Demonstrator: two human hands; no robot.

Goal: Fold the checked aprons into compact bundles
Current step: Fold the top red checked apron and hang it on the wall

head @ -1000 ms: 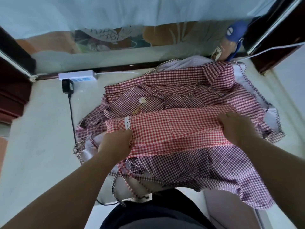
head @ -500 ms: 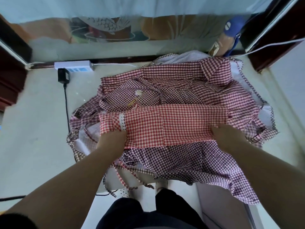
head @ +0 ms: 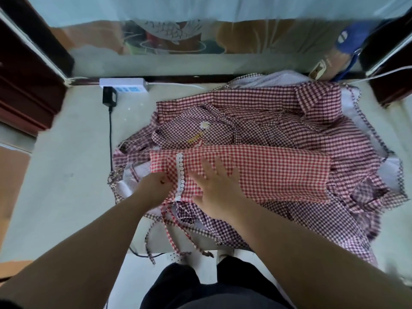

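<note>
Folded red-and-white checked apron (head: 278,175) atop purple checked aprons (head: 289,130) at the pale surface (head: 66,175) front edge; left hand (head: 153,188) grips its lace-trimmed end, right hand (head: 217,186) presses it flat-palmed.

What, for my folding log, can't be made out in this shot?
Head view only.
Left hand: fingers tucked under the red apron, grip unclear.
Dark checked pile: overlapping layers hide the apron count.
Blue object, top right: blurred, unidentifiable.

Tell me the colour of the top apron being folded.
The top apron is red-and-white checked; head view.
</note>
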